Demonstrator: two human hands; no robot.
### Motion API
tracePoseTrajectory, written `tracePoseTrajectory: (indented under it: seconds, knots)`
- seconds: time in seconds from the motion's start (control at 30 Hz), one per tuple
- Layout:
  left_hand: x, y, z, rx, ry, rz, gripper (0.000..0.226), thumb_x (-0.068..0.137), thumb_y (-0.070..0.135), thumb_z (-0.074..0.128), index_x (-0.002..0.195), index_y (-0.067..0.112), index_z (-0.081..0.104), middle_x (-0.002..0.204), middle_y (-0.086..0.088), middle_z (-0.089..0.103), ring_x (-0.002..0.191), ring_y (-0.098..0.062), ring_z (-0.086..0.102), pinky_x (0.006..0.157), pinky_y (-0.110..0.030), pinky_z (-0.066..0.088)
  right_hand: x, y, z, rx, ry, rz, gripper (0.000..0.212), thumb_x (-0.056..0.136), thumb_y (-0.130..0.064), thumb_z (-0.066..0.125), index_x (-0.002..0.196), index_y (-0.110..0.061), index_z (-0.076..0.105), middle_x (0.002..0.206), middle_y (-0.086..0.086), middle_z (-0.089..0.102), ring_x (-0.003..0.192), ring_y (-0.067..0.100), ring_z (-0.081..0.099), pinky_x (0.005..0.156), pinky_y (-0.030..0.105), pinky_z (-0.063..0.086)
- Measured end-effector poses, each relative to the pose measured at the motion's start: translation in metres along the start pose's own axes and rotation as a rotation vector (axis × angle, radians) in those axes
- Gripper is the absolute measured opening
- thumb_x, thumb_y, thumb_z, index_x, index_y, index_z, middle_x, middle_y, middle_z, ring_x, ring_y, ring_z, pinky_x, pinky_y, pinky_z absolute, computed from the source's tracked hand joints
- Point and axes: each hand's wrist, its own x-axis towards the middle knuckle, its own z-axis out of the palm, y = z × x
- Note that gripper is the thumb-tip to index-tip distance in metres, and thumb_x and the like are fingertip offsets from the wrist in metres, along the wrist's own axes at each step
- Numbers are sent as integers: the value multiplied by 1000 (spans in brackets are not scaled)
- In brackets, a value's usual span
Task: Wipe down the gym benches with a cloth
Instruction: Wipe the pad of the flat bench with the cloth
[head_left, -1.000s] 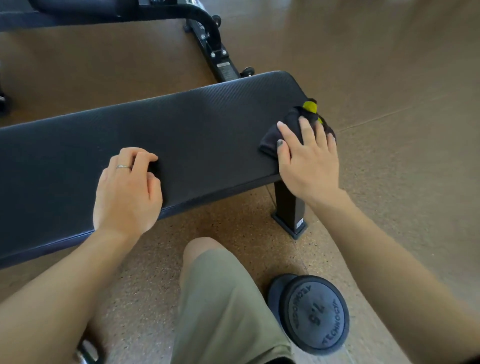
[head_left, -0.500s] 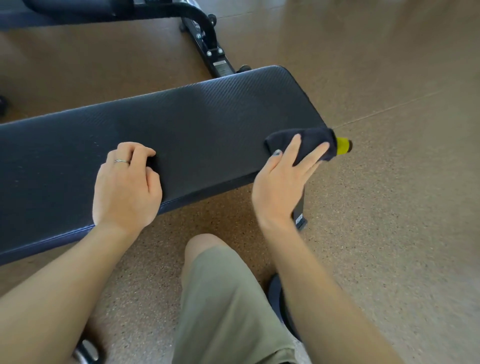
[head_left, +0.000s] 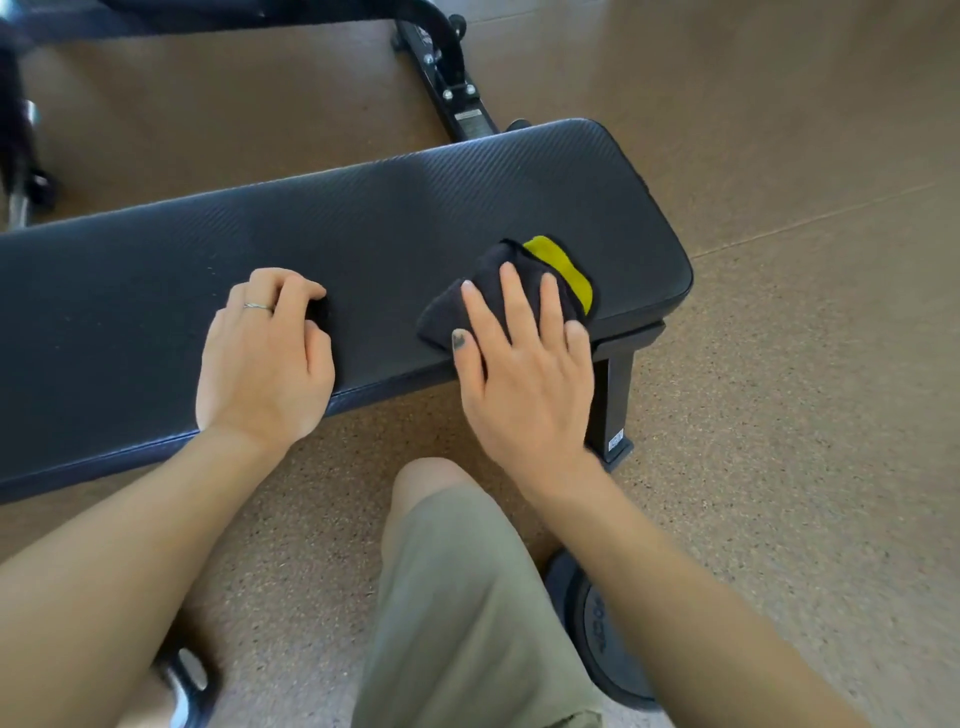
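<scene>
Flat gym bench (head_left: 322, 249), dark textured pad, runs across the view from lower left to upper right; its right end is rounded and sits over a black metal leg (head_left: 613, 405) planted on the brown speckled floor (head_left: 779, 415). Right hand (head_left: 524, 384) lies palm-down on a dark cloth (head_left: 493, 280) with a yellow edge, fingers spread and flat, pressing the cloth to the pad rather than clutching it; the thumb sits at the cloth's near corner. The cloth rests on the pad's top near the right end, close to the near edge, yellow strip showing past the fingertips. Left hand (head_left: 265, 358) rests on the pad further left, well apart from the cloth, fingers curled under into a loose fist with knuckles on the surface; something small and dark may sit under the fingertips, but shadow makes it hard to tell. A thin ring (head_left: 258, 307) shows on one finger. Person's knee in olive shorts (head_left: 467, 597) is below the bench between the forearms. A round black weight plate (head_left: 602, 629) lies flat on the floor just right of the knee, partly hidden by the right forearm. Behind the pad, a second black bench frame (head_left: 441, 67) angles away towards the top.
</scene>
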Motion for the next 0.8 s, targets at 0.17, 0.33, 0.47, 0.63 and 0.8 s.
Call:
tracePoseTrajectory:
  seconds: [0.17, 0.33, 0.47, 0.63, 0.8]
  knots:
    - [1, 0, 0, 13, -1, 2, 28, 99, 15, 43, 121, 10, 59, 128, -9, 56, 110, -34, 53, 89, -52, 50, 51, 0, -4, -24, -116, -127, 55, 107, -47, 19, 154, -33, 46, 164, 4, 38, 153, 34, 30, 127, 55, 10]
    - [2, -1, 0, 12, -11, 0, 26, 98, 10, 47, 120, 9, 60, 126, -8, 56, 108, -34, 53, 89, -53, 50, 121, -4, 3, -6, -332, -160, 57, 108, -47, 14, 163, -35, 20, 173, 3, 10, 158, 34, 6, 127, 55, 2]
    - [1, 0, -2, -22, 3, -7, 25, 98, 9, 47, 119, 10, 61, 124, -6, 58, 106, -30, 54, 87, -48, 49, 150, -27, 12, -4, -351, -115, 58, 108, -45, 15, 164, -30, 19, 173, 7, 7, 158, 38, 4, 126, 57, 2]
    - [0, -3, -5, -38, -4, 20, 27, 98, 16, 43, 119, 11, 60, 123, -7, 59, 104, -27, 54, 86, -44, 48, 56, -62, 1, 10, -249, -357, 58, 107, -45, 19, 160, -28, 35, 169, 6, 27, 154, 36, 23, 125, 54, 18]
    - [3, -12, -13, -4, -97, 109, 31, 100, 19, 42, 125, 10, 59, 127, -9, 58, 107, -30, 56, 92, -45, 50, 71, -39, 1, -66, -197, -361, 56, 105, -43, 22, 155, -30, 44, 162, 6, 40, 148, 35, 37, 119, 51, 29]
